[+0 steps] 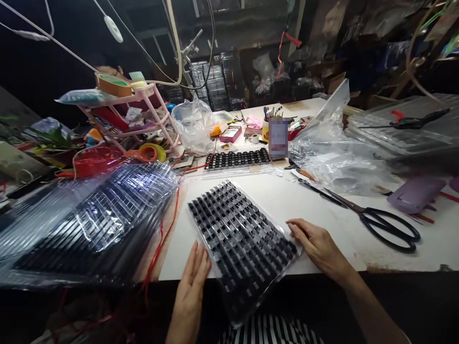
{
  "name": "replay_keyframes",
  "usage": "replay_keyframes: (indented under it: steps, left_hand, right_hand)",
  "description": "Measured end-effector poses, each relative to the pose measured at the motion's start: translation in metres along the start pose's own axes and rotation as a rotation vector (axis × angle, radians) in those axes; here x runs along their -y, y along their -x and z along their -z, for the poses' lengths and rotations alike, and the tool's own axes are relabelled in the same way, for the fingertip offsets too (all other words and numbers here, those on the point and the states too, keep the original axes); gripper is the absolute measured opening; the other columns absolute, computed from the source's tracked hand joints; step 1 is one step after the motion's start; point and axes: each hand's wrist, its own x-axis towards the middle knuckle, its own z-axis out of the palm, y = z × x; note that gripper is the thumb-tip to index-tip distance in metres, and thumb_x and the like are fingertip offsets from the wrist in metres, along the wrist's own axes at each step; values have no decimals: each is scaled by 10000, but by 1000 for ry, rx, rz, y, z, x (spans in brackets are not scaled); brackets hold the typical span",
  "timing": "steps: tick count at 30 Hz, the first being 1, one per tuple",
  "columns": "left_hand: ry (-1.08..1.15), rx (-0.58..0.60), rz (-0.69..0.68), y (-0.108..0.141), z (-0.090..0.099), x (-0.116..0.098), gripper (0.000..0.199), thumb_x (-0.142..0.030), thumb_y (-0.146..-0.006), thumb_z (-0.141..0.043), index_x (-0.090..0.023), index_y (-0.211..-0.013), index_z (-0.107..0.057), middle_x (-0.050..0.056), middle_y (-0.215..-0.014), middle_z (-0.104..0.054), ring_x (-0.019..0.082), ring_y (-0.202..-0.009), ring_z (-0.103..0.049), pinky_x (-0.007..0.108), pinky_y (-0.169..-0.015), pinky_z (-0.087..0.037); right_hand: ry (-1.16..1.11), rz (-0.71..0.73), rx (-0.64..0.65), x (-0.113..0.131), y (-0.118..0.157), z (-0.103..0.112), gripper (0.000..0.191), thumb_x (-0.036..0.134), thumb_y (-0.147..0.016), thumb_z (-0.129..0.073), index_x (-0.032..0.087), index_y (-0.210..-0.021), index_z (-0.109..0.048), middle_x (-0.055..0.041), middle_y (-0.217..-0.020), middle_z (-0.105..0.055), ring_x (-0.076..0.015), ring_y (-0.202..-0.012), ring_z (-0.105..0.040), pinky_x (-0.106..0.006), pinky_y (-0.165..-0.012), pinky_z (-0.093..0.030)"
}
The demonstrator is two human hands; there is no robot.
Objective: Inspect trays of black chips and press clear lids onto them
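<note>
A clear plastic tray (pixel 244 234) filled with rows of small black parts lies at a slant, its near end out past the table edge. My left hand (pixel 191 282) is beside the tray's left edge, fingers stretched out straight; whether it presses on the edge is hard to see. At the right corner, my right hand (pixel 319 248) has its thumb and fingers closed on the tray's clear rim. Behind the tray sits another block of black parts (pixel 236 157) in rows. Stacked clear trays with black strips (pixel 107 220) lie to the left, partly blurred.
Large black-handled scissors (pixel 389 229) lie on the white table (pixel 333 234) at right, near a purple case (pixel 416 195). Clear plastic bags (pixel 337 157) are heaped behind. Red string (pixel 159 243) hangs over the front edge. A pink rack (pixel 143 110) stands at back left.
</note>
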Motion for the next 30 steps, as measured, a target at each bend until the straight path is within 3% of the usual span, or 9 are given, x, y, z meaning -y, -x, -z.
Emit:
replay_keyframes:
  steps: [3, 5, 10, 14, 17, 20, 24, 26, 30]
  left_hand:
    - [-280, 30, -20, -36, 3, -35, 591, -337, -746, -711, -281, -1306, -532, 66, -1361, -539, 229, -1323, -403, 365, -1135, -209]
    - [-471, 101, -79, -68, -4, -55, 539, -326, -705, -742, -235, -1219, -612, 98, -1306, -583, 263, -1286, -451, 387, -1127, -214]
    - [-746, 384, -271, -135, -57, -71, 461, -321, -637, -770, -199, -1074, -692, 126, -1270, -602, 316, -1263, -471, 427, -1121, -200]
    - [-758, 443, -343, -139, -92, -75, 515, -320, -617, -777, -222, -1112, -673, 97, -1325, -563, 297, -1350, -353, 433, -1135, -129]
    - [-770, 395, -500, -120, -81, -83, 523, -345, -690, -727, -239, -1192, -626, 58, -1429, -459, 245, -1408, -233, 396, -1143, -72]
    - [-792, 248, -625, -103, -39, -86, 496, -400, -787, -635, -252, -1257, -579, 40, -1424, -473, 228, -1364, -335, 368, -1139, -138]
    - [-679, -42, -478, -89, 20, -72, 479, -474, -821, -576, -244, -1240, -592, 66, -1247, -625, 243, -1215, -511, 372, -1086, -297]
    - [-577, -115, -373, -84, 33, -59, 505, -487, -803, -596, -229, -1237, -591, 86, -1156, -668, 256, -1107, -583, 398, -1032, -374]
    - [-489, -99, -301, -80, 32, -40, 510, -448, -789, -628, -216, -1241, -586, 99, -1146, -668, 246, -1036, -613, 375, -970, -428]
  right_hand:
    - [-201, -101, 372, 18, 27, -2, 382, 451, -938, -404, 208, -1143, -614, -6, -675, -641, -152, -578, -607, -266, -566, -480]
    - [-293, -75, 528, 33, 42, -13, 373, 421, -924, -451, 227, -1215, -583, 1, -712, -658, -141, -613, -618, -243, -590, -486]
    - [-449, 83, 727, 63, 56, -67, 636, 371, -845, -590, 308, -1429, -347, -51, -1143, -660, -179, -924, -644, -278, -800, -503]
    - [-516, 254, 765, 70, 58, -89, 731, 391, -780, -671, 321, -1433, -348, -71, -1391, -493, -216, -1104, -581, -293, -873, -497]
    - [-657, 192, 571, 59, 63, -70, 460, 338, -879, -561, 286, -1331, -499, -64, -1211, -623, -169, -906, -654, -293, -807, -524]
    - [-802, 3, 149, 33, 62, -32, 279, 314, -941, -466, 271, -1178, -608, -34, -973, -682, -140, -751, -655, -290, -724, -525]
    - [-676, -151, -433, -9, 43, 9, 210, 348, -905, -537, 242, -1036, -662, -31, -846, -680, -159, -756, -620, -293, -695, -489]
    - [-558, -211, -497, -23, 31, 15, 252, 398, -876, -569, 231, -1039, -664, -48, -899, -688, -183, -823, -622, -311, -727, -483]
    - [-351, -264, -371, -29, 18, 4, 370, 472, -863, -551, 235, -1139, -619, -71, -1046, -685, -217, -939, -630, -382, -851, -486]
